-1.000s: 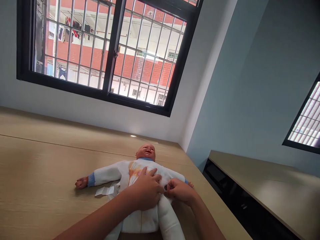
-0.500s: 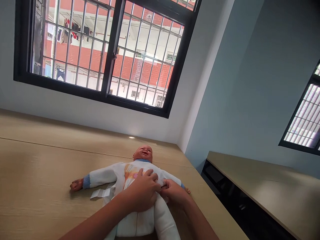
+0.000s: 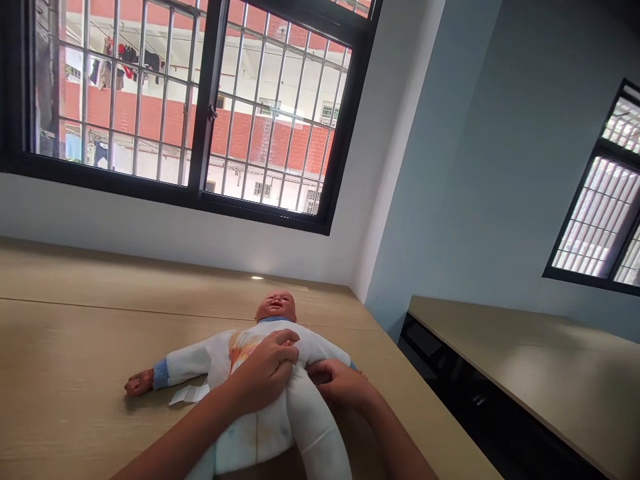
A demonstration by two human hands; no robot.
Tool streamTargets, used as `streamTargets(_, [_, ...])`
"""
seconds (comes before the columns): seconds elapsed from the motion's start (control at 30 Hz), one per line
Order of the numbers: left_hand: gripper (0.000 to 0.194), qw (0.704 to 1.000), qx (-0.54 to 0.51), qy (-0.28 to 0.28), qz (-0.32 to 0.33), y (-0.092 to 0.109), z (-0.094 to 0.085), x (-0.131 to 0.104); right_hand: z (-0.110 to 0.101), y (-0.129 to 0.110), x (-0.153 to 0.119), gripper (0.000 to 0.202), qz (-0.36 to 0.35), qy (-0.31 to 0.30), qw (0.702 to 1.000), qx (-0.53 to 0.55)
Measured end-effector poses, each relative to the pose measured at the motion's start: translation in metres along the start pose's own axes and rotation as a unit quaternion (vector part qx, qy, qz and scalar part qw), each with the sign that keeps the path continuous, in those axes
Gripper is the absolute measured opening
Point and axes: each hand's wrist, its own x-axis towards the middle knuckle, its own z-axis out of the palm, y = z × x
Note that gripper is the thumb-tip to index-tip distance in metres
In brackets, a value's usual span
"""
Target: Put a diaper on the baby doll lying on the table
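Observation:
A baby doll point(image 3: 277, 307) lies on its back on the table, head toward the window. It wears a white suit point(image 3: 187, 362) with blue cuffs and collar, and an orange stain or print marks its chest. My left hand point(image 3: 265, 373) lies over the doll's belly, its fingers curled closed on white cloth. At the doll's side on the right, my right hand point(image 3: 343, 385) has its fingers bent inward against the clothing; their tips are hidden. A white strip point(image 3: 189, 395), perhaps a diaper tab, sticks out beside the doll's waist on the left.
The wooden table point(image 3: 65, 373) runs back to the wall below a barred window point(image 3: 195, 133). Across a dark gap on the right stands another wooden table point(image 3: 525, 360).
The view has swung slightly, shifting the doll leftward in it. My left fingers, more spread before, are now curled in tighter. My right hand now sits slightly farther from the left one.

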Motion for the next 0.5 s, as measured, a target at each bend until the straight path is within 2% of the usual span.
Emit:
streamTargets(0.07, [0.020,1.000,0.008,0.000,0.009,0.000,0.001,-0.001,0.013,-0.002,0.005,0.016,-0.050,0.026,0.998,0.022])
streamTargets(0.13, [0.019,1.000,0.020,-0.005,0.016,0.001,0.003,-0.002,0.022,-0.001,0.012,0.019,-0.081,0.054,0.994,0.045])
streamTargets(0.2, [0.018,0.999,0.036,-0.015,0.020,0.002,0.005,-0.002,0.023,0.001,0.017,0.017,-0.054,0.047,0.996,0.047])
streamTargets(0.33, [0.017,0.995,0.080,-0.047,0.035,0.004,0.006,-0.002,0.004,0.005,0.017,0.008,0.044,0.029,0.999,-0.005])
streamTargets(0.5, [0.014,0.987,0.108,-0.105,0.062,0.010,0.005,-0.005,-0.014,0.008,0.006,0.009,0.034,0.073,0.997,-0.015])
